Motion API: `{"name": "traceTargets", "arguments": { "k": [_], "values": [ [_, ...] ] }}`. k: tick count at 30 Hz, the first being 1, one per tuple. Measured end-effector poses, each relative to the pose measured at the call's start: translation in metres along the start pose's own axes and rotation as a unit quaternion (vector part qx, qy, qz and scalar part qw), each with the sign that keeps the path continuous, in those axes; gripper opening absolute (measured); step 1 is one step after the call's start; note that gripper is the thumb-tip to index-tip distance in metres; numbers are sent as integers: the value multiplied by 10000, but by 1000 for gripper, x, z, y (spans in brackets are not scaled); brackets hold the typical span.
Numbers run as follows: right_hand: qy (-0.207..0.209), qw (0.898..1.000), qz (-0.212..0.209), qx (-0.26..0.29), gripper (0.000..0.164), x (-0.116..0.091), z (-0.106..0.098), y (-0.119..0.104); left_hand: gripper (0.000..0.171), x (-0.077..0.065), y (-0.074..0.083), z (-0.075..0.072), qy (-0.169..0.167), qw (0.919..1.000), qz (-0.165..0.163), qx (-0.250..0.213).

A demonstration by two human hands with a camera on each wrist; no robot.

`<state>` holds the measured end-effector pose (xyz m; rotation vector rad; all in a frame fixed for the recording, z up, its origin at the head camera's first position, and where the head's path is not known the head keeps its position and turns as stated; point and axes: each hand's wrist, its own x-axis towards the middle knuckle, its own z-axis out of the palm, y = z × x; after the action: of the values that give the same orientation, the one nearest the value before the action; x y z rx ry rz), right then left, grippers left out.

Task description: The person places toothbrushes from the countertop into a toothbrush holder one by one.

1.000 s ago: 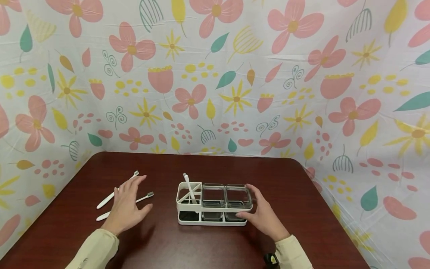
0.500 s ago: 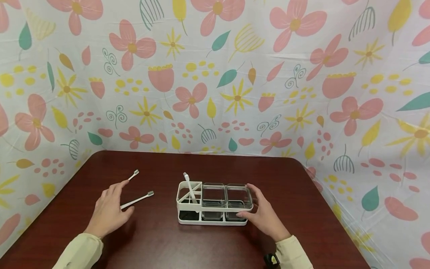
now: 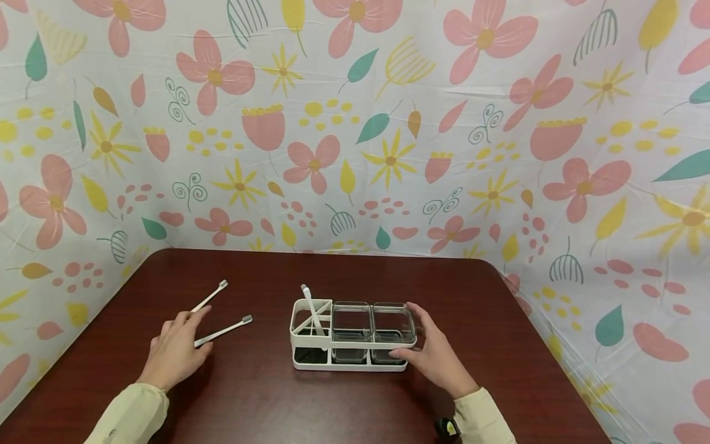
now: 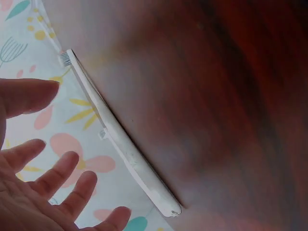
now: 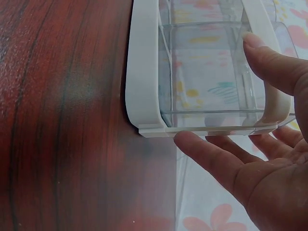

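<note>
In the head view my left hand [image 3: 174,351] hovers with loosely bent fingers over the handles of two white toothbrushes, a nearer one [image 3: 224,331] and a farther one [image 3: 208,298]. The left wrist view shows thumb and fingers spread, apart from a white toothbrush [image 4: 127,149] lying on the table. My right hand [image 3: 438,354] grips the right end of a white toothbrush holder [image 3: 355,368], thumb on the front side and fingers around the end. A third toothbrush [image 3: 312,306] leans in the holder's divided left section. Two clear cups [image 3: 352,324] fill its other sections.
The dark reddish-brown table [image 3: 310,413] has rounded far corners. A white curtain [image 3: 355,222] with flowers and leaves hangs behind it and along both sides. A black band [image 3: 447,428] shows at my right wrist.
My left hand has moved left and nearer me, over the toothbrush handles, mostly in the first half second. The right hand and the holder have stayed in place.
</note>
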<state>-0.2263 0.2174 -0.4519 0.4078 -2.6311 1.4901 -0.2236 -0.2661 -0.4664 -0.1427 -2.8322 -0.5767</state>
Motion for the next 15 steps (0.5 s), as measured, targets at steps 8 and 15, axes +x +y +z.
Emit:
{"name": "traceTargets", "arguments": {
  "k": [8, 15],
  "values": [
    [14, 10000, 6, -6, 94, -1, 0, -1, 55, 3, -3, 0, -186, 9988, 296, 334],
    [-4, 10000, 53, 30, 92, -1, 0, -1, 47, 5, -2, 1, -361, 9975, 418, 438]
  ]
}}
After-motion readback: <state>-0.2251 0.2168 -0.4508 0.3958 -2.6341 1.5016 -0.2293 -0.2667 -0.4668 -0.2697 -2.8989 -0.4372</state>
